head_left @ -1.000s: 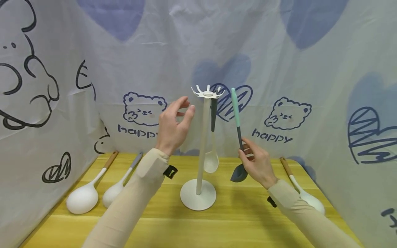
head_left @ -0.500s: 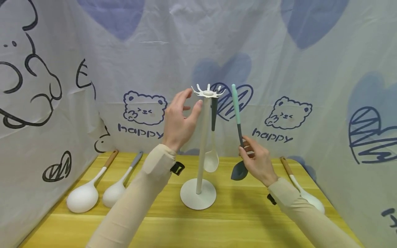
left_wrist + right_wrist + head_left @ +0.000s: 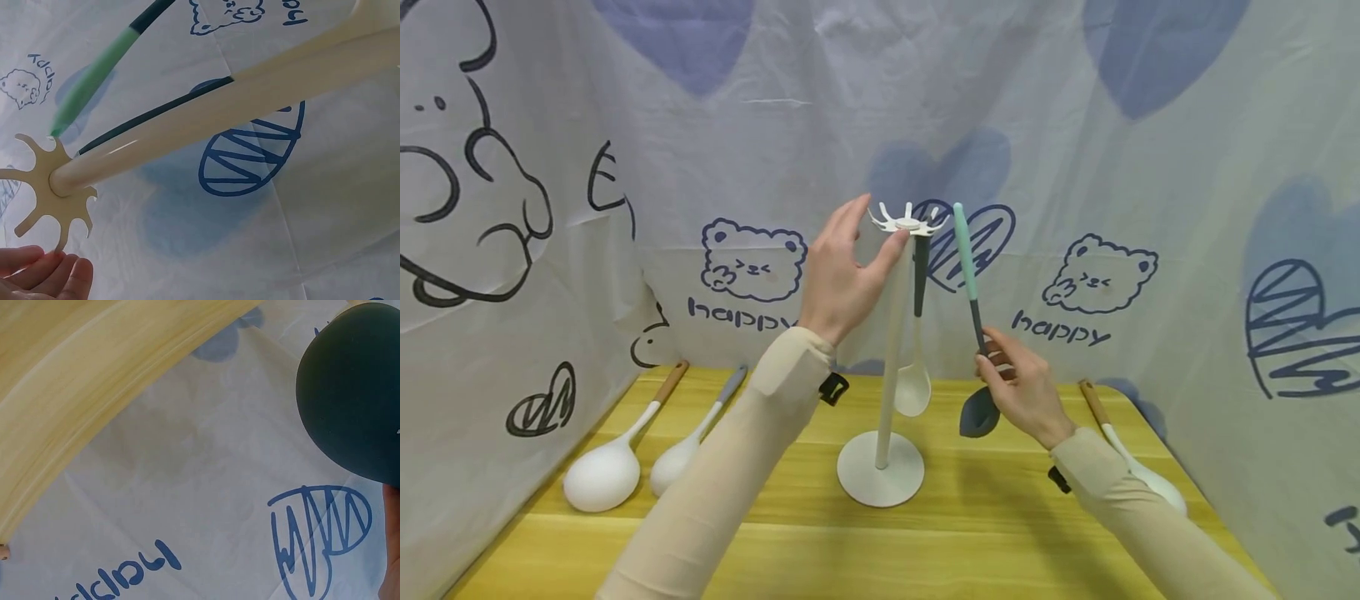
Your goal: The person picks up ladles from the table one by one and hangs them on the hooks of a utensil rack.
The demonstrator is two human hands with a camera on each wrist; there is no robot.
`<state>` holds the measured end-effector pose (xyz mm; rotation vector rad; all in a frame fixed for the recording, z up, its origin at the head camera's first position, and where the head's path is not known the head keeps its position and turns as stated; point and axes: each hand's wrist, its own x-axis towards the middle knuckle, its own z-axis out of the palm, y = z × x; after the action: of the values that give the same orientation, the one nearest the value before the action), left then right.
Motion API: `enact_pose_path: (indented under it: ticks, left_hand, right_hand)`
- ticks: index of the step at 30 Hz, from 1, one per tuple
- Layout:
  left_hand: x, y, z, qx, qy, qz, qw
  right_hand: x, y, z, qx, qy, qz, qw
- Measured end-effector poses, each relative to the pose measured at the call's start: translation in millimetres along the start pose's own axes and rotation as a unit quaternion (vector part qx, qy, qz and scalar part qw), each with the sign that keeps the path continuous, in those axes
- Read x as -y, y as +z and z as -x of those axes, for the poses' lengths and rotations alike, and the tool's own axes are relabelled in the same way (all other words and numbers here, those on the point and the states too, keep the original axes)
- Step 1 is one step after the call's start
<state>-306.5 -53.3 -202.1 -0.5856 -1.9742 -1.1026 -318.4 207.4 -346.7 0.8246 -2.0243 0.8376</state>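
Observation:
My right hand [image 3: 1026, 392] grips the dark shaft of a ladle [image 3: 966, 250] just above its dark blue bowl. The mint-green handle points up, its tip beside a right-hand hook of the white utensil rack [image 3: 891, 350]. In the left wrist view the ladle's green tip [image 3: 62, 122] meets a hook outline; I cannot tell whether they touch. My left hand [image 3: 842, 279] is at the rack's left side, thumb and fingers spread around its top, fingertips at a hook in the left wrist view. The ladle's bowl [image 3: 353, 394] fills the right wrist view's edge.
A white spoon [image 3: 913, 390] with a dark handle hangs behind the pole. On the wooden table [image 3: 820, 550] lie a brown-handled white ladle [image 3: 602, 479] and a grey-handled one [image 3: 677, 462] at left, and another brown-handled white utensil [image 3: 1153, 483] at right. Printed cloth surrounds the table.
My left hand has moved right and up to the rack's top. The ladle in my right hand has risen a little and its handle tip has tilted toward the rack.

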Motion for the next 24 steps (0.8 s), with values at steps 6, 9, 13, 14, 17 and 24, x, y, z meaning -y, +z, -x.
enact_pose_path:
  ticks: [6,9,13,14,17,24]
  left_hand:
    - [-0.1,0.2,-6.5,0.04,-0.035,-0.006,0.9986]
    - [2.2,0.5,-8.0,0.051,-0.044,-0.001,0.9977]
    - [3.9,0.4,-8.8,0.054,-0.05,0.017,0.9972]
    - [4.1,0.2,-8.7,0.053,-0.051,0.021,0.997]
    - [4.0,0.4,-8.6,0.054,-0.056,0.029,0.9965]
    - [3.1,1.4,-8.2,0.058,-0.064,0.037,0.9956]
  right_hand:
    - [-1.6,-0.5,-0.7,0.004,-0.014,-0.004,0.9999]
    - [-1.7,-1.0,-1.1,0.004,-0.021,-0.006,0.9997]
    - [-2.0,-2.0,-2.0,0.004,-0.03,-0.004,0.9995]
    - [-1.9,-2.1,-2.2,0.006,-0.031,-0.003,0.9995]
    - [-1.6,-2.6,-2.8,0.011,-0.033,0.0,0.9994]
    - [-2.0,-3.8,-1.8,0.023,-0.031,0.007,0.9992]
